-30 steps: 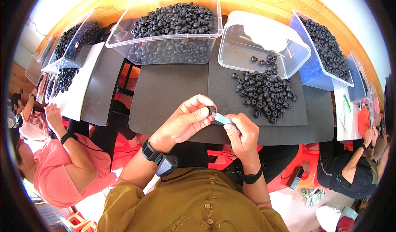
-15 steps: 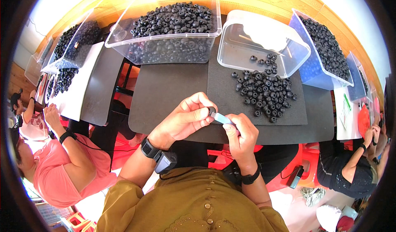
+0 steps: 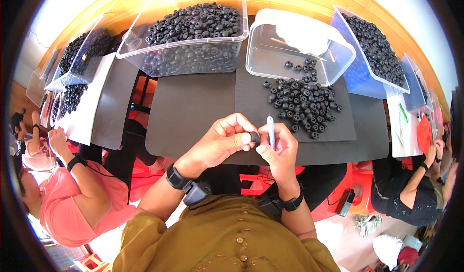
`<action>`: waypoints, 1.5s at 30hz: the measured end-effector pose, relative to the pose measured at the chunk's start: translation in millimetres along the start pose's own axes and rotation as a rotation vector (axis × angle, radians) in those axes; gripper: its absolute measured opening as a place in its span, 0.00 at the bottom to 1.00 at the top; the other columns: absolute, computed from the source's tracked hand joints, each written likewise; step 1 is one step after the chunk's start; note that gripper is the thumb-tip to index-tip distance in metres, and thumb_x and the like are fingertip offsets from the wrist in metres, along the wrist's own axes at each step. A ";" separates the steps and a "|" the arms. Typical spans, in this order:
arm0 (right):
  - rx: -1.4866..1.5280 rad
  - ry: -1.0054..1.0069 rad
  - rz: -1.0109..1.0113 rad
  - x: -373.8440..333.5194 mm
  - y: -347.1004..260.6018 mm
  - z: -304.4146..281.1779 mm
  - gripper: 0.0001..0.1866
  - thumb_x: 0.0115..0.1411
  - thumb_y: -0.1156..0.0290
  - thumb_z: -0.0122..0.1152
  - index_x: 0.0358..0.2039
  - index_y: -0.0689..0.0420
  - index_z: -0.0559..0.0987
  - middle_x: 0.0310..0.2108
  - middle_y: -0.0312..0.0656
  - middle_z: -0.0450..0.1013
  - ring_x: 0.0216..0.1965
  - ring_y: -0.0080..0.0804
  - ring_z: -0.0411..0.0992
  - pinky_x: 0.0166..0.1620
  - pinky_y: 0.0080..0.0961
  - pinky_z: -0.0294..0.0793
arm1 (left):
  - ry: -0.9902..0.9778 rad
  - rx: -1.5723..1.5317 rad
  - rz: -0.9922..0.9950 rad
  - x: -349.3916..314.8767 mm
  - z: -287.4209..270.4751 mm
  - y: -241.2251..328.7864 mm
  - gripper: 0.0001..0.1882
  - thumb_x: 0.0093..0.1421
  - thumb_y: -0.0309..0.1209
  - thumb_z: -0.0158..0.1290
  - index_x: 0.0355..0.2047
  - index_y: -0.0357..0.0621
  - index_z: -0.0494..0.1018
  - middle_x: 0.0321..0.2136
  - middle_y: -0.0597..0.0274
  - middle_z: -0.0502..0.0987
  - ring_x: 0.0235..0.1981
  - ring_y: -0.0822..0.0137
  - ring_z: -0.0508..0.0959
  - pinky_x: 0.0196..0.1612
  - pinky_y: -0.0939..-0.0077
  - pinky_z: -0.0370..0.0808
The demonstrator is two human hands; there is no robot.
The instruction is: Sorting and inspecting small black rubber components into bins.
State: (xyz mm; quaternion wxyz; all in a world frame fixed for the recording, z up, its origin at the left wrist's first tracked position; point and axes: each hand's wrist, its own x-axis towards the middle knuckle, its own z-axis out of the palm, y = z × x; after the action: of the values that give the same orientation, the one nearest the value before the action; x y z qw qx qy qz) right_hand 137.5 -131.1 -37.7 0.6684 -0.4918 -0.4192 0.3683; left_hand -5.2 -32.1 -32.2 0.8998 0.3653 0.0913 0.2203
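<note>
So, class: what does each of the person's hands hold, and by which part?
Left hand pinches a small black ring by its rim at the fingertips; right hand grips a thin pale-blue tool by its lower end.

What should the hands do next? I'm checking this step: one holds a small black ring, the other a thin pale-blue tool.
Probably bring the tool tip to the black ring: the left hand pinches the ring beside the right hand, which holds the tool upright, tip apparently clear of it.

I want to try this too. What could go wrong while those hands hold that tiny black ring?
The small black ring is pinched only at the fingertips of the left hand, over the table edge, so it might slip and fall. The right hand holds a thin light-blue tool close to those fingers, which could poke them. A sleeve could also scatter the loose pile of rings.
</note>
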 end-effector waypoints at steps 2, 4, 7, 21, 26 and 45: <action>0.060 -0.005 0.010 2.8 -2.7 1.8 0.11 0.52 0.76 0.66 0.35 0.59 0.74 0.24 0.26 0.65 0.25 0.12 0.60 0.29 0.11 0.59 | 0.015 0.070 0.012 1.5 1.6 -3.8 0.07 0.60 0.26 0.53 0.38 0.41 0.69 0.34 0.63 0.75 0.34 0.76 0.75 0.39 0.82 0.74; 0.102 -0.023 0.027 4.1 -3.0 -1.1 0.10 0.53 0.76 0.65 0.35 0.59 0.74 0.24 0.27 0.66 0.26 0.12 0.61 0.30 0.11 0.60 | -0.002 0.067 -0.001 2.6 3.4 -6.0 0.06 0.60 0.25 0.53 0.38 0.40 0.70 0.34 0.63 0.75 0.34 0.76 0.75 0.39 0.81 0.74; 0.139 -0.044 0.074 4.8 -8.4 -4.2 0.08 0.55 0.77 0.62 0.36 0.61 0.74 0.25 0.30 0.68 0.26 0.12 0.62 0.29 0.11 0.61 | 0.030 0.065 -0.004 3.3 3.4 -3.0 0.06 0.60 0.25 0.54 0.37 0.40 0.70 0.32 0.62 0.76 0.32 0.75 0.75 0.38 0.81 0.74; 0.190 0.266 -0.078 -1.6 5.1 -15.1 0.08 0.63 0.74 0.50 0.40 0.63 0.72 0.22 0.37 0.68 0.19 0.15 0.60 0.23 0.13 0.57 | 0.315 1.883 1.091 70.6 30.4 131.6 0.10 0.47 0.20 0.57 0.32 0.43 0.75 0.36 0.55 0.75 0.43 0.53 0.73 0.47 0.63 0.70; 0.201 0.228 -0.062 -1.3 3.3 -14.2 0.08 0.63 0.73 0.51 0.39 0.63 0.72 0.22 0.37 0.69 0.19 0.15 0.60 0.23 0.12 0.57 | 0.032 1.796 0.562 94.0 14.0 46.7 0.07 0.49 0.22 0.56 0.31 0.38 0.73 0.31 0.54 0.75 0.34 0.51 0.76 0.38 0.62 0.74; -0.209 0.041 -0.104 -3.4 1.2 -8.3 0.11 0.62 0.68 0.50 0.39 0.62 0.72 0.22 0.35 0.66 0.22 0.19 0.62 0.27 0.18 0.61 | 0.065 -0.012 0.022 15.4 7.5 24.5 0.08 0.63 0.24 0.47 0.43 0.40 0.69 0.45 0.55 0.71 0.45 0.63 0.76 0.46 0.79 0.76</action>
State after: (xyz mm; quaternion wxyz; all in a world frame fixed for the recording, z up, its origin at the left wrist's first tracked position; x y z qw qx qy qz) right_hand 143.9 -136.7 -40.9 0.6402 -0.5439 -0.4665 0.2769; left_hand 2.9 -14.1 -9.7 0.8961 0.3535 0.1151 0.2426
